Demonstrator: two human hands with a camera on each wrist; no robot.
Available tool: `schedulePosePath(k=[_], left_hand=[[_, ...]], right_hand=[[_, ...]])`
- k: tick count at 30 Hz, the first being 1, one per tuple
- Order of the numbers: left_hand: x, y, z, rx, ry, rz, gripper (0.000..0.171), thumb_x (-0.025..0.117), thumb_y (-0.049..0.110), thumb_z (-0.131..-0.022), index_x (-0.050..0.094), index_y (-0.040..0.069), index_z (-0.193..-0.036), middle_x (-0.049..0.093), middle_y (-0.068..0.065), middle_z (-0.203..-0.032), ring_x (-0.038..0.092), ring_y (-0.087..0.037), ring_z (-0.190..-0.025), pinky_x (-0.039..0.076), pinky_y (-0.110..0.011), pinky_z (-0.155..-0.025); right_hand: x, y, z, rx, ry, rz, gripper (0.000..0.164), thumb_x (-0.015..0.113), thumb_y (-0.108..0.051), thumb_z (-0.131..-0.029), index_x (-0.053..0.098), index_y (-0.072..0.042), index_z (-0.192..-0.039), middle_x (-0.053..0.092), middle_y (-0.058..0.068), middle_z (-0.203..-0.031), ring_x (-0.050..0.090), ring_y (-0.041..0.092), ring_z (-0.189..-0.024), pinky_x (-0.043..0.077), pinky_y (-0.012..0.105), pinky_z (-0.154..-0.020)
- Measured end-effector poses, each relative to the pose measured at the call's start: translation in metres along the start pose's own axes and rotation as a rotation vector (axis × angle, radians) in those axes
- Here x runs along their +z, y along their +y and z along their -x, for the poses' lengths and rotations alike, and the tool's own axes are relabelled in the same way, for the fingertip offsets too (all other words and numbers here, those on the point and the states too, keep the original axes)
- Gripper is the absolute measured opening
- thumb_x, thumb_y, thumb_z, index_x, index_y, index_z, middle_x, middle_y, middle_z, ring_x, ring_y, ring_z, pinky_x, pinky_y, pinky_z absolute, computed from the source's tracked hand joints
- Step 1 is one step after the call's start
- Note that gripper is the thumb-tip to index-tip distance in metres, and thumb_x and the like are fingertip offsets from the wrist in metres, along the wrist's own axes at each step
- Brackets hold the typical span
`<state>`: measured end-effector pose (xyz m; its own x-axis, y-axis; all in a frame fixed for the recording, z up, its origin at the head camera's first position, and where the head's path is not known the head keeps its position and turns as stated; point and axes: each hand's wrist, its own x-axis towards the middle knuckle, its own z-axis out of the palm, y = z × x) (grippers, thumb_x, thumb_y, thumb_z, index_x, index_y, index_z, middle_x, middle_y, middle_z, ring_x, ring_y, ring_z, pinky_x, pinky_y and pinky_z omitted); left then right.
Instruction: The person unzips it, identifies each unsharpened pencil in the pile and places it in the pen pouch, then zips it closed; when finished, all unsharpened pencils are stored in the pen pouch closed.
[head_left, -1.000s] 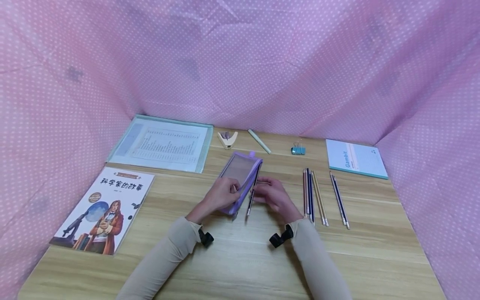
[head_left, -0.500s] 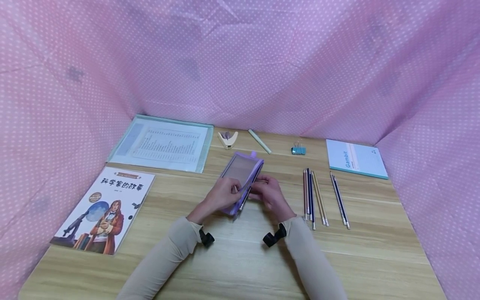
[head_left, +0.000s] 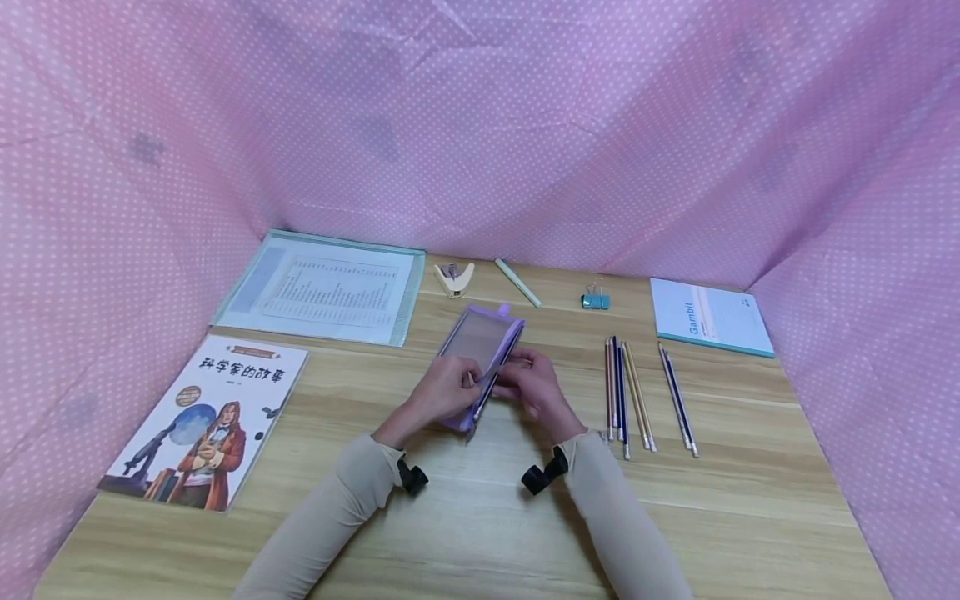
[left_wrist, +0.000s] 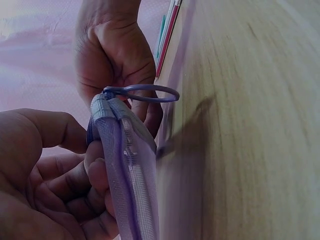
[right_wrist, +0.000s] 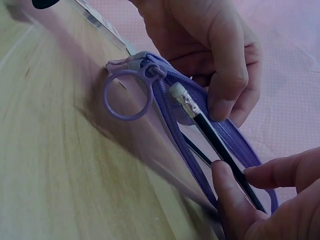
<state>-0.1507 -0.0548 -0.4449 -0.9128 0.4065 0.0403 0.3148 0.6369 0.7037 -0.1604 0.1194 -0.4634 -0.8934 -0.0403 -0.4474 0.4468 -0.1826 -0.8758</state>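
Observation:
A purple mesh pencil case [head_left: 474,332] lies slanted in the middle of the table, its zipper open. My left hand [head_left: 448,385] pinches the case's near side between thumb and fingers. Between the thumb and fingers of my right hand [head_left: 531,385] is a dark pencil [right_wrist: 216,140] with a white eraser and silver ferrule. In the right wrist view the pencil lies within the zipper opening, eraser end toward the round zipper pull [right_wrist: 129,117]. Another thin dark shaft [right_wrist: 196,150] shows deeper in the opening. The pencil's far end is hidden by my right hand.
Several pencils [head_left: 636,392] lie in groups at the right, with a notebook [head_left: 716,321] behind. Along the back are a staple remover [head_left: 454,283], a pale green pen [head_left: 517,283] and a teal binder clip [head_left: 596,301]. At left are a document folder [head_left: 322,287] and a book [head_left: 210,417].
My right hand has moved left with the pencil, from beside the case into its zipper opening. My left hand keeps its hold on the case.

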Motion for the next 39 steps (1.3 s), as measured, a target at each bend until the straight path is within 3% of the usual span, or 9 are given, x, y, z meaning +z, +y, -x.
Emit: schedulePosePath(k=[12,19,25,33,36,39], left_hand=[[0.0,0.0,0.0,-0.002,0.002,-0.006,0.005,0.067,0.004,-0.077,0.071,0.005,-0.078,0.066,-0.002,-0.064,0.053,-0.005,-0.055,0.042,-0.017,-0.048],[-0.002,0.001,0.0,-0.017,-0.008,0.015,0.005,0.066,0.004,-0.078,0.071,0.005,-0.079,0.064,-0.002,-0.062,0.051,-0.005,-0.053,0.04,-0.017,-0.046],[-0.004,0.003,0.001,-0.022,-0.009,0.032,0.006,0.066,0.004,-0.08,0.071,0.003,-0.082,0.064,-0.002,-0.063,0.05,-0.005,-0.052,0.04,-0.017,-0.046],[-0.007,0.002,0.002,-0.014,0.013,0.049,0.009,0.064,0.002,-0.079,0.072,0.001,-0.084,0.065,-0.003,-0.064,0.052,-0.006,-0.054,0.042,-0.018,-0.047],[-0.007,0.002,0.002,-0.012,0.014,0.044,0.008,0.064,0.003,-0.079,0.071,0.001,-0.083,0.065,-0.003,-0.064,0.051,-0.005,-0.054,0.042,-0.018,-0.047],[-0.006,0.001,0.002,-0.007,0.016,0.04,0.008,0.064,0.003,-0.079,0.071,0.002,-0.082,0.064,-0.003,-0.063,0.051,-0.005,-0.053,0.041,-0.017,-0.047]], right_hand=[[-0.002,-0.007,0.009,0.009,-0.018,0.038,0.049,0.057,0.006,-0.091,0.045,0.006,-0.139,0.064,0.022,-0.112,0.071,0.019,-0.083,0.062,0.031,-0.079],[-0.019,-0.015,0.022,-0.013,-0.04,0.085,0.052,0.056,-0.001,-0.094,0.041,0.002,-0.143,0.061,0.02,-0.117,0.067,0.018,-0.09,0.062,0.032,-0.077],[-0.046,-0.022,0.031,-0.052,-0.047,0.084,0.055,0.055,-0.003,-0.096,0.034,0.004,-0.146,0.061,0.011,-0.112,0.066,0.013,-0.09,0.062,0.032,-0.078],[-0.101,-0.037,0.04,-0.102,0.0,0.121,0.039,0.049,-0.005,-0.101,0.04,0.0,-0.138,0.065,-0.008,-0.097,0.068,0.007,-0.088,0.062,0.03,-0.078],[-0.121,-0.041,0.042,-0.122,0.019,0.105,0.03,0.05,-0.006,-0.101,0.044,-0.005,-0.131,0.063,-0.009,-0.097,0.068,0.006,-0.088,0.062,0.031,-0.08],[-0.136,-0.044,0.046,-0.134,0.048,0.107,0.031,0.051,-0.007,-0.101,0.044,-0.004,-0.131,0.059,-0.003,-0.104,0.067,0.007,-0.089,0.062,0.03,-0.082]])
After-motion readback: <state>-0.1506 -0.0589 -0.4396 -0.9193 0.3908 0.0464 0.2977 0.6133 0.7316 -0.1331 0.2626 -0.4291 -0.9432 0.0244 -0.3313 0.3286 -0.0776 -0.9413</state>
